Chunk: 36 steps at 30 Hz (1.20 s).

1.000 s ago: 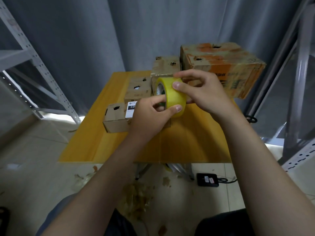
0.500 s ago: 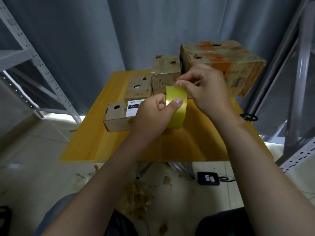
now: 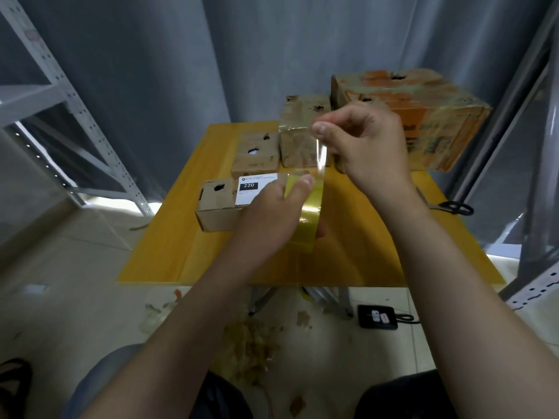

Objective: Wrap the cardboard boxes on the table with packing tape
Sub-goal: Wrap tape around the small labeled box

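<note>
Fingers of right hand pinch tape strip running upright from left-held roll.

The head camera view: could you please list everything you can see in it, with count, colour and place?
cardboard boxes: four, brown, on the table's far half; the largest, orange-printed, at back right
label: one, white with "220", on the nearest box
tape roll: one, yellow, above the table's middle, in the left hand
tape strip: one, clear, pulled up from the roll
table: one, yellow-orange, centre
scissors: one, black-handled, table's right edge
shelving: grey metal, left and right
curtain: grey, behind
power strip: one, black, on the floor
scraps: brownish, floor under the table
left hand: holds the roll
right hand: pinches the strip's end
</note>
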Tool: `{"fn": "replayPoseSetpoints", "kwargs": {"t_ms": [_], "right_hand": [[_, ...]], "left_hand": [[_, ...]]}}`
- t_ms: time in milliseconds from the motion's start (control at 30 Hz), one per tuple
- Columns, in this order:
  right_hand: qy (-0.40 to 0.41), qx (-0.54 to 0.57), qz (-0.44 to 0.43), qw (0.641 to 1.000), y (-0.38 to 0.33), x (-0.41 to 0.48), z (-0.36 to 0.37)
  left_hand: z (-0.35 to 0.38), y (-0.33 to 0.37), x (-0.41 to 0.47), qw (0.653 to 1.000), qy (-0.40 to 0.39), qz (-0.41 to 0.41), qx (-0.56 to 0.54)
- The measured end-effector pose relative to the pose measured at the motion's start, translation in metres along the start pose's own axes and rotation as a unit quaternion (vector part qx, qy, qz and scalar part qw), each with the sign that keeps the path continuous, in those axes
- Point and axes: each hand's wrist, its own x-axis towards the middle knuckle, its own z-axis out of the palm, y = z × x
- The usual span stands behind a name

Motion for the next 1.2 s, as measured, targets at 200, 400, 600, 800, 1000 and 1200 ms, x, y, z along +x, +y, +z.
{"fn": "replayPoseSetpoints", "kwargs": {"t_ms": [200,400,600,800,1000,1200], "right_hand": [[0.019,0.038,0.108,0.993,0.02,0.01,0.006],[-0.073,-0.011,0.123,0.99,0.028,0.006,0.019],[-0.044,0.036,0.151,0.987,0.031,0.012,0.023],[-0.049,0.061,0.166,0.983,0.038,0.012,0.036],[-0.068,0.044,0.173,0.982,0.044,0.014,0.044],[-0.069,0.034,0.196,0.978,0.055,0.038,0.045]], "left_hand": [[0.002,-0.013,-0.014,0.991,-0.086,0.027,-0.099],[-0.014,-0.019,-0.013,0.987,-0.16,-0.02,0.001],[-0.029,-0.027,-0.006,0.954,-0.237,-0.143,-0.113],[-0.029,-0.024,-0.005,0.928,-0.259,-0.167,-0.212],[-0.037,-0.026,-0.004,0.913,-0.318,-0.195,-0.165],[-0.035,-0.026,-0.003,0.901,-0.312,-0.216,-0.213]]}}
